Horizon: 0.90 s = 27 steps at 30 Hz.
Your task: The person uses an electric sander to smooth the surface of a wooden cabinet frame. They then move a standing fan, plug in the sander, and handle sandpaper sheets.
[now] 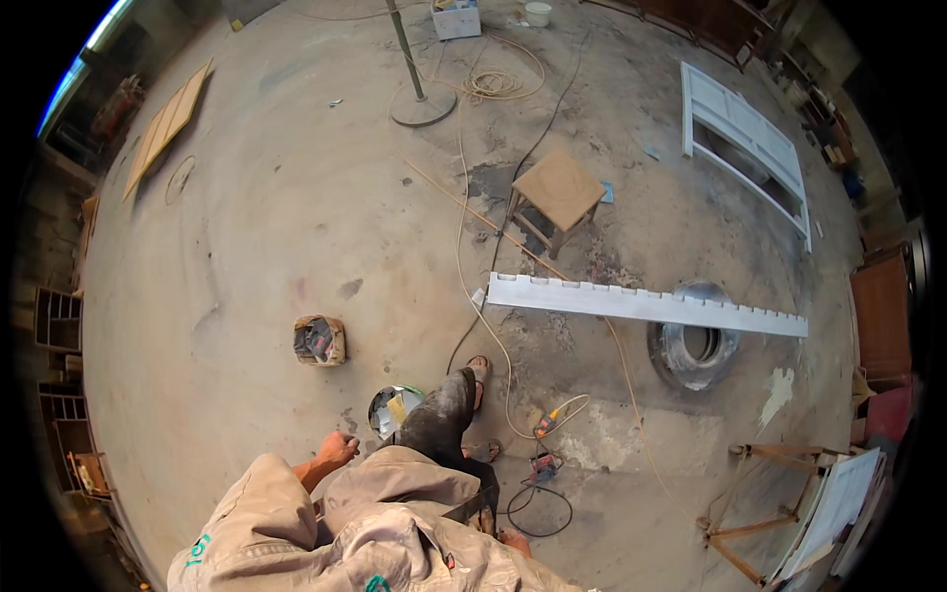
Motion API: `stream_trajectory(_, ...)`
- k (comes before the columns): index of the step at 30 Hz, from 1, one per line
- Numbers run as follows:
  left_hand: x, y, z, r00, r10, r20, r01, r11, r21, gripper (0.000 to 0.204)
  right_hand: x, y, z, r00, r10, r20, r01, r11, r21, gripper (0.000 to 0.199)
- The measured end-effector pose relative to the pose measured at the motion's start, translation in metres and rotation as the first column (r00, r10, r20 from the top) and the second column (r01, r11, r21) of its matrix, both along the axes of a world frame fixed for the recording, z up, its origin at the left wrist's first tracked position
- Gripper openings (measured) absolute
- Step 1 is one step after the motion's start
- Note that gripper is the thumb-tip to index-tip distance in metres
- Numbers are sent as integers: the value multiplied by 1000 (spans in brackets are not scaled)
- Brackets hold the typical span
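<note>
- Beside the round tin (393, 407), on its left, hangs the left hand (336, 450), fingers loosely curled, holding nothing and not touching the tin.
- Right hand: hidden below the shirt, so its grip cannot be told.
- Left of the tin, well apart, sits a small brown box (320, 340) of dark items.
- Beyond the tin lies a long white notched board (646, 305).

Seen from above, the person's left hand (336, 451) hangs loosely at their side, fingers curled and empty, forearm bare below a beige sleeve. The right hand is hidden from view.
</note>
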<state>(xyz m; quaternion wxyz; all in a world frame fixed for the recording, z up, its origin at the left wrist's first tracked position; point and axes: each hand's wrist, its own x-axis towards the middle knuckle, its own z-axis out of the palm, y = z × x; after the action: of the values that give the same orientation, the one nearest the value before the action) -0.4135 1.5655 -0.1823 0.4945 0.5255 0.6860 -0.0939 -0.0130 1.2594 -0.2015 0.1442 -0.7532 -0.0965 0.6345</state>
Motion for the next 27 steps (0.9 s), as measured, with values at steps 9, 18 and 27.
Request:
stream_trajectory(9, 21, 150, 65, 775, 421, 472, -548, 819, 169, 34, 49, 201, -7, 882, 355, 310, -415, 897, 152, 33)
stream_trajectory(18, -11, 424, 403, -49, -223, 974, -424, 887, 182, 57, -11, 528, -23, 902, 310, 302, -372, 911, 176, 27)
stream_trajectory(27, -64, 568, 483, -376, -460, 805, -665, 739, 111, 86, -22, 711, -7, 587, 720, 369, -728, 669, -149, 33)
